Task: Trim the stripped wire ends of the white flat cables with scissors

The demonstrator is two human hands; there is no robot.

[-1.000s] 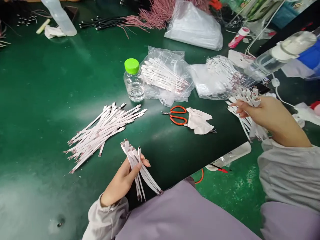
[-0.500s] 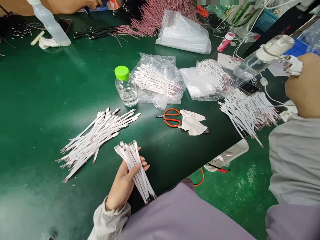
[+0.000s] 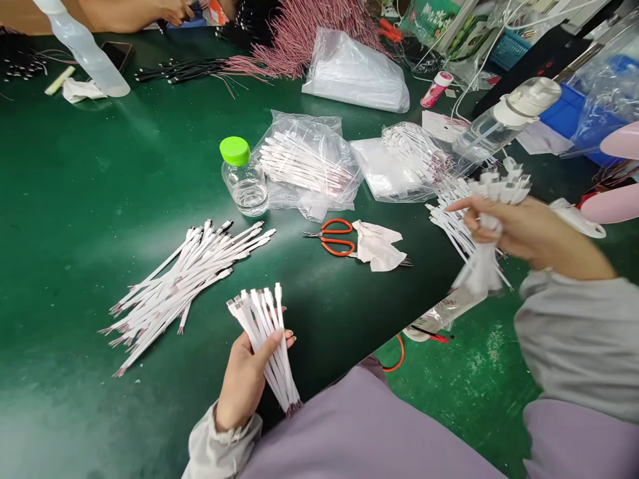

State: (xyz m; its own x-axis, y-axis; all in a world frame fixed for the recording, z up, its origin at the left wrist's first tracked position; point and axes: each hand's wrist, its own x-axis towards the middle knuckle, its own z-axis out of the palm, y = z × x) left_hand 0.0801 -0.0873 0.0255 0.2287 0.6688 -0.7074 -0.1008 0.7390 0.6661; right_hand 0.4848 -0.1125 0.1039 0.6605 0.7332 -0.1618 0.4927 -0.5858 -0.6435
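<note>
My left hand (image 3: 245,376) is closed round a fanned bunch of thin white strips (image 3: 263,332), held upright near the table's front edge. A pile of the same strips (image 3: 184,279) lies on the green table (image 3: 100,179) just to its left. My right hand (image 3: 519,229) is closed on another bunch of white strips (image 3: 492,199), held above a loose heap of strips (image 3: 449,219) at the table's right edge.
Orange-handled scissors (image 3: 337,237) and a white cloth (image 3: 377,245) lie mid-table. A green-capped bottle (image 3: 242,176) stands by clear bags of strips (image 3: 309,163). Pink wires (image 3: 304,30) lie at the back. Another person's hand (image 3: 170,10) works at the far edge.
My right hand has come back down from the upper right to the heap at the table's right edge, holding strips. My left hand's bunch stands more upright.
</note>
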